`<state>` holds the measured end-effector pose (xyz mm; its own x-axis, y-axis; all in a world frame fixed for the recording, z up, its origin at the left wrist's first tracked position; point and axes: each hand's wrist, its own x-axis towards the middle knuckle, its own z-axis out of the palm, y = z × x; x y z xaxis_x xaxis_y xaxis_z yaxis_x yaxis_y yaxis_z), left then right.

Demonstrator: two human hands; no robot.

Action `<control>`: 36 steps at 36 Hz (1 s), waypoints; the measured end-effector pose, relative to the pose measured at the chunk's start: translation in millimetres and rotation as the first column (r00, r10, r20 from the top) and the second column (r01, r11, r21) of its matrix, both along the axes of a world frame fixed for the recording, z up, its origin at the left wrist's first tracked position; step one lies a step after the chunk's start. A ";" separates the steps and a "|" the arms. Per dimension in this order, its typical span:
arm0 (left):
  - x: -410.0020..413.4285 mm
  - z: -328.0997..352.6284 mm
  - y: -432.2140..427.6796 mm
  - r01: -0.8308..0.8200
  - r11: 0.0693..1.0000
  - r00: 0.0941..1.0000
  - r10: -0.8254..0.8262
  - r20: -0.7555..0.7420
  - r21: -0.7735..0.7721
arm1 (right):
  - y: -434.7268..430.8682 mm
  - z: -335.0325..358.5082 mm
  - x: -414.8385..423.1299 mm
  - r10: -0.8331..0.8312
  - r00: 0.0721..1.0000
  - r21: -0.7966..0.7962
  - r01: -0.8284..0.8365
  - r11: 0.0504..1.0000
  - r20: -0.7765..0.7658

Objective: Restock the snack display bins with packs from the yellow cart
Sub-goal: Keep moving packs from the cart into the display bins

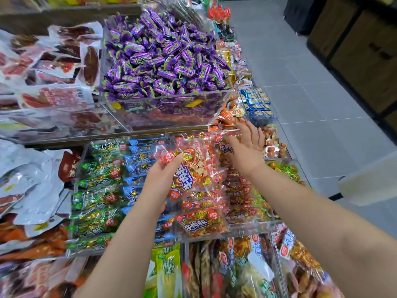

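While the left hand (pixel 163 175) grips a red snack pack (pixel 194 168) by its left edge, thumb on top and fingers beneath, the pack hangs tilted just above the clear bin (pixel 240 230) of matching red packs in the middle of the display. The right hand (pixel 247 147) is apart from it, farther and to the right, with fingers straight and spread over the far end of that bin, holding nothing; whether it touches the packs below cannot be told. Left of the red packs lie rows of blue packs (pixel 139 160) and green packs (pixel 94 198). Farther back, a raised clear bin is heaped with purple candies (pixel 163 57). Grey floor tiles (pixel 311 93) run along the right.
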<state>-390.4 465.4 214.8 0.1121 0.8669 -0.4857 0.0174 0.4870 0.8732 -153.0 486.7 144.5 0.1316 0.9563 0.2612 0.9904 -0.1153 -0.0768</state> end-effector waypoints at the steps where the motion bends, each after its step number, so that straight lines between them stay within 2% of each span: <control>1: 1.2 -2.6 1.0 0.023 1.000 1.000 -0.023 0.017 -0.010 | -6.9 1.5 -0.8 0.003 0.997 0.031 -0.001 1.000 -0.080; 3: 4.9 -7.8 2.8 0.078 0.997 0.996 -0.077 0.047 -0.018 | -22.2 7.4 -5.4 0.023 0.961 0.083 0.000 0.997 -0.277; 4: 7.3 -9.5 3.0 0.111 0.994 0.992 -0.110 0.056 -0.009 | -30.0 11.9 -8.3 0.032 0.900 0.077 0.002 0.997 -0.435; 5: 10.7 -10.7 2.9 0.142 0.990 0.988 -0.142 0.060 0.005 | -37.7 19.0 -11.6 0.017 0.783 0.036 0.007 0.999 -0.622; 7: 18.8 -12.0 1.1 0.206 0.978 0.976 -0.208 0.066 0.031 | -51.7 32.9 -18.0 -0.084 0.411 -0.102 -0.022 0.994 -0.908; 8: 23.5 -11.7 -0.1 0.234 0.971 0.970 -0.236 0.062 0.040 | -57.0 36.0 -18.4 -0.148 0.240 -0.168 -0.063 0.984 -0.959; 9: 27.9 -10.7 -1.7 0.268 0.962 0.961 -0.271 0.052 0.048 | -60.8 35.6 -17.1 -0.199 0.120 -0.213 -0.123 0.969 -0.973; 10: 32.3 -10.9 -3.0 0.302 0.952 0.952 -0.304 0.043 0.057 | -63.8 33.9 -15.0 -0.228 0.062 -0.236 -0.174 0.956 -0.972; 12: 41.2 -13.5 -5.0 0.359 0.929 0.933 -0.361 0.003 0.085 | -70.5 35.5 -13.0 -0.231 0.064 -0.240 -0.225 0.944 -0.971; 14: 48.1 -16.7 -8.3 0.397 0.901 0.913 -0.368 -0.178 0.173 | -74.6 37.9 -8.6 -0.204 0.084 -0.216 -0.184 0.959 -0.975; 17: 50.7 -20.5 -13.0 0.399 0.832 0.848 -0.175 -0.500 0.386 | -76.7 39.3 2.4 -0.237 0.051 -0.238 -0.014 0.971 -0.970; 19: 49.7 -27.2 -12.1 0.486 0.741 0.745 -0.074 -0.663 0.463 | -74.7 38.6 9.0 -0.243 0.148 -0.223 0.139 0.965 -0.959; 20: 49.6 -32.6 -9.6 0.570 0.697 0.656 -0.067 -0.752 0.435 | -72.7 37.5 11.9 -0.235 0.214 -0.195 0.190 0.962 -0.948; 22: 49.2 -43.0 -4.7 0.713 0.644 0.442 -0.107 -0.890 0.277 | -67.6 34.3 15.2 -0.228 0.300 -0.162 0.229 0.960 -0.926; 24: 48.1 -55.7 -2.2 0.788 0.606 0.252 -0.152 -0.956 0.111 | -60.8 32.6 14.9 -0.243 0.397 -0.149 0.253 0.956 -0.885; 25: 46.9 -61.1 -2.0 0.807 0.589 0.184 -0.162 -0.969 0.055 | -56.7 32.1 14.5 -0.255 0.456 -0.139 0.272 0.952 -0.853; 27: 44.5 -68.3 -1.6 0.815 0.580 0.134 -0.167 -0.977 0.012 | -48.2 32.4 12.5 -0.297 0.499 -0.143 0.323 0.936 -0.814; 28: 43.7 -70.3 -1.4 0.813 0.583 0.133 -0.168 -0.977 0.010 | -44.8 32.4 12.0 -0.308 0.469 -0.145 0.353 0.925 -0.828; 29: 43.4 -71.5 -1.1 0.811 0.586 0.130 -0.168 -0.977 0.007 | -42.1 33.6 11.4 -0.302 0.397 -0.141 0.385 0.912 -0.867; 31: 44.1 -71.3 -0.9 0.809 0.588 0.122 -0.178 -0.977 -0.006 | -39.6 36.6 11.3 -0.235 0.170 -0.136 0.452 0.881 -0.957; 33: 45.2 -67.4 -0.9 0.800 0.600 0.156 -0.186 -0.970 0.013 | -40.3 36.7 11.0 -0.174 -0.047 -0.176 0.462 0.869 -0.984; 35: 45.6 -59.5 -0.2 0.773 0.625 0.270 -0.169 -0.948 0.109 | -41.7 36.8 8.0 -0.175 -0.193 -0.243 0.424 0.872 -0.966; 36: 46.6 -53.6 0.5 0.740 0.646 0.367 -0.158 -0.917 0.185 | -42.5 38.2 4.9 -0.170 -0.262 -0.267 0.402 0.876 -0.950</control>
<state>-343.8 465.9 161.2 0.4093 0.9052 -0.1143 0.8586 -0.3397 0.3839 -148.1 444.2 182.7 0.5794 0.6969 -0.4226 -0.3728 -0.2345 -0.8978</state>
